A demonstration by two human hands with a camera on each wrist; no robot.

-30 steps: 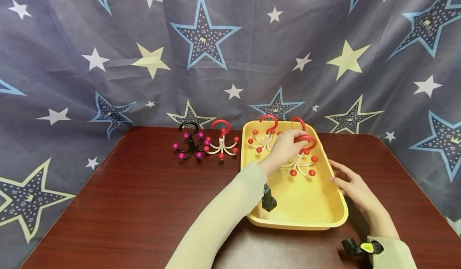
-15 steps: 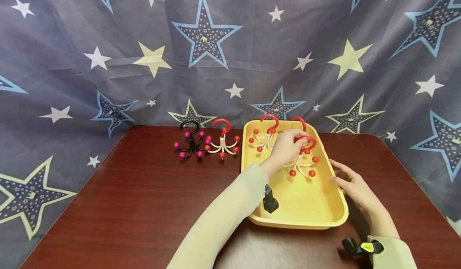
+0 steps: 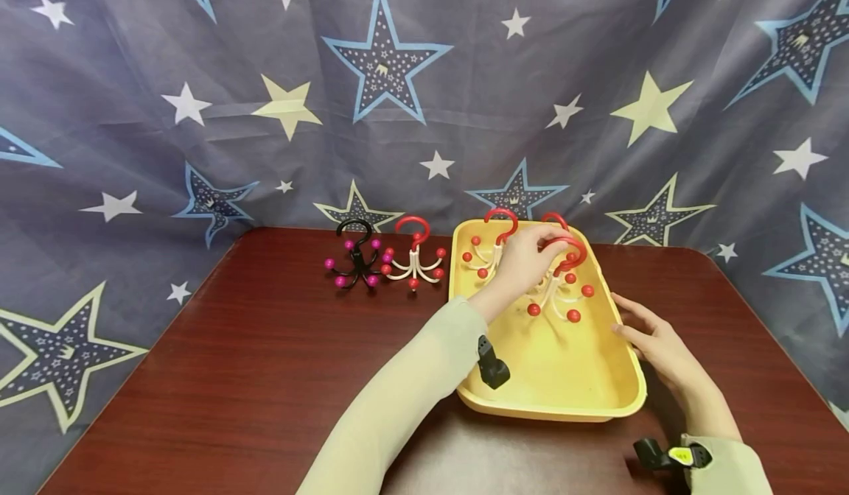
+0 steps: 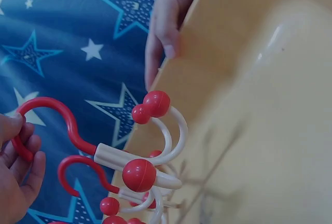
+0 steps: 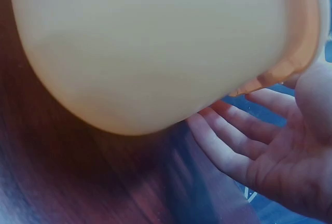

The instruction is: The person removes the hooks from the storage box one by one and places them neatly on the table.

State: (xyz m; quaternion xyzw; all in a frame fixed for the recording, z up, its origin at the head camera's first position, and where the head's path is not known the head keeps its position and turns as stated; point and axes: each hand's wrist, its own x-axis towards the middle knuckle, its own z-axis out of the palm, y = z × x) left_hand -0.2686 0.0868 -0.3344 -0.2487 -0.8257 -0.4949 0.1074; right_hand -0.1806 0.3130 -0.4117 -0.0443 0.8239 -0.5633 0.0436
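Observation:
My left hand (image 3: 525, 263) pinches the red top hook of a white multi-hook hanger (image 4: 116, 156) with red ball tips. This hanger is tilted above the floor of the yellow tray (image 3: 564, 370) and casts a shadow on it. Behind it in the tray stand another red-and-white hanger (image 3: 496, 255) at the back left and a third one, mostly hidden, whose red hook (image 3: 556, 219) shows at the back right. My right hand (image 3: 659, 344) holds the tray's right side, thumb at the rim and fingers (image 5: 228, 136) along the outside.
Left of the tray, on the dark red-brown table (image 3: 278, 377), stand a red-and-white hanger (image 3: 414, 259) and a black hanger (image 3: 358, 259) with magenta ball tips, side by side. A star-patterned curtain (image 3: 464, 90) hangs behind the table.
My left hand has risen a little, lifting the hanger it pinches. My right hand stays at the tray's side. The view has shifted slightly.

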